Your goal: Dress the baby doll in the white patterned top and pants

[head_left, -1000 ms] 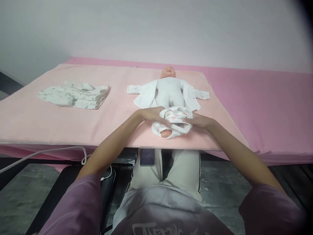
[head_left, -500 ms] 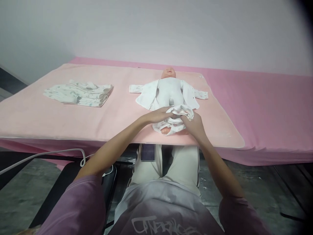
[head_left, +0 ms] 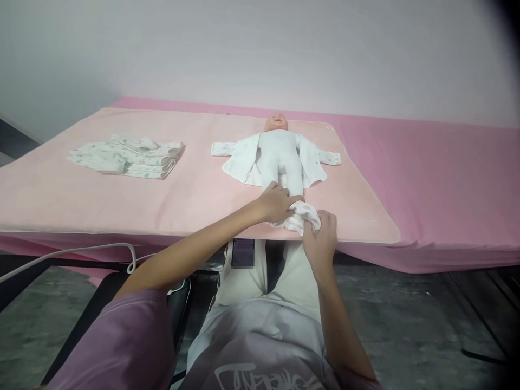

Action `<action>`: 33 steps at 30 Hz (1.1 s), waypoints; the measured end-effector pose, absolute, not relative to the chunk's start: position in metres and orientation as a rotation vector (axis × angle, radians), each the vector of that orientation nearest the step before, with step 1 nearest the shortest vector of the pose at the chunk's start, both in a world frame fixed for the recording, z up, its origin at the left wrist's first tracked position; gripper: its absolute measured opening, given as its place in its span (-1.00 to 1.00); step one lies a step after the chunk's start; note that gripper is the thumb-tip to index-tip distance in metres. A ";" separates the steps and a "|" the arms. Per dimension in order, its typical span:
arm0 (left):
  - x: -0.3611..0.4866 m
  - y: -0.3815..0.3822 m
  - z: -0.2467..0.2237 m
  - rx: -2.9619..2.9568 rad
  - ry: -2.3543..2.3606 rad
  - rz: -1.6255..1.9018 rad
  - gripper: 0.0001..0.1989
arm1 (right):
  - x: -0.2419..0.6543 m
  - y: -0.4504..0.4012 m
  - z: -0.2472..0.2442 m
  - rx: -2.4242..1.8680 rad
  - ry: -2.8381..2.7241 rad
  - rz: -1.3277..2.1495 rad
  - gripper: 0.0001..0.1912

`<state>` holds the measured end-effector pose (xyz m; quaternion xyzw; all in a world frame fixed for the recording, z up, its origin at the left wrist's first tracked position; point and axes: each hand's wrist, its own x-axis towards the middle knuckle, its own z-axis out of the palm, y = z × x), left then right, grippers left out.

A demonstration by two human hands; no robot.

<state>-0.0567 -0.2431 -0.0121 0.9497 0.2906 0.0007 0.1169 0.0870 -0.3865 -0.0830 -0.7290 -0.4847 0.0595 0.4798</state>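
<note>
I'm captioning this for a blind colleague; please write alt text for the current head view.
The right hand grips, and the left hand touches, a bunched printed garment at the lower legs of a baby doll. The doll lies face up on a peach mat, a white jacket open at its sides; folded patterned cloth lies at left.

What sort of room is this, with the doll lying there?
Maybe a baby-care practice room, though I can't be sure. There's a doll on a peach mat, a small white jacket spread open, and folded patterned cloth.
</note>
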 end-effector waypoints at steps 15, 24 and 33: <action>-0.089 -0.222 -0.020 1.978 0.575 0.583 -0.53 | 0.116 -0.329 -0.072 -1.386 -1.104 0.915 -0.68; -0.123 -0.223 -0.010 2.214 0.706 0.677 -0.47 | 0.159 -0.295 -0.038 -1.280 -1.436 1.093 -0.64; -0.126 -0.191 -0.003 2.071 0.675 0.439 -0.43 | 0.162 -0.256 0.027 -1.643 -1.688 1.183 -0.34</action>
